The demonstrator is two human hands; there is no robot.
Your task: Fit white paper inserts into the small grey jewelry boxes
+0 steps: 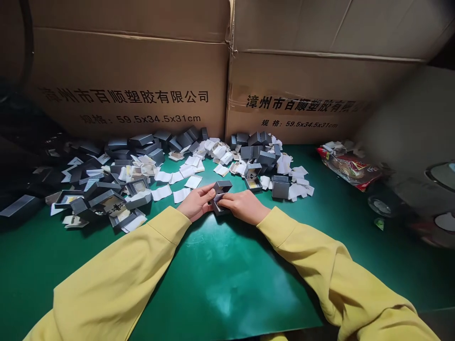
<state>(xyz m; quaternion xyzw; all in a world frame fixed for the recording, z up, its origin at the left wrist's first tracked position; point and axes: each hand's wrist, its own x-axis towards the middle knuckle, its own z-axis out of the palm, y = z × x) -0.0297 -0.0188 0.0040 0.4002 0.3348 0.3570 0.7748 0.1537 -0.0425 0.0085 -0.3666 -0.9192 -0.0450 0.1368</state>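
Note:
Near the middle of the green table [227, 279], my left hand [197, 201] grips a small dark box [222, 187] with its lid raised. My right hand [244, 205] reaches into the box from the right, its fingers pinched together at the opening; whatever they hold is too small to make out. Just beyond the hands lie white paper pieces [161, 192]. An opened dark box [253, 177] stands to the right behind my right hand, beside a closed dark box [280, 187].
A heap of dark boxes [103, 192] mixed with paper spreads over the left. Two large cardboard cartons [135, 71] [305, 76] stand along the back. At the right lie a red plastic bag [350, 170] and a blurred round object [381, 205].

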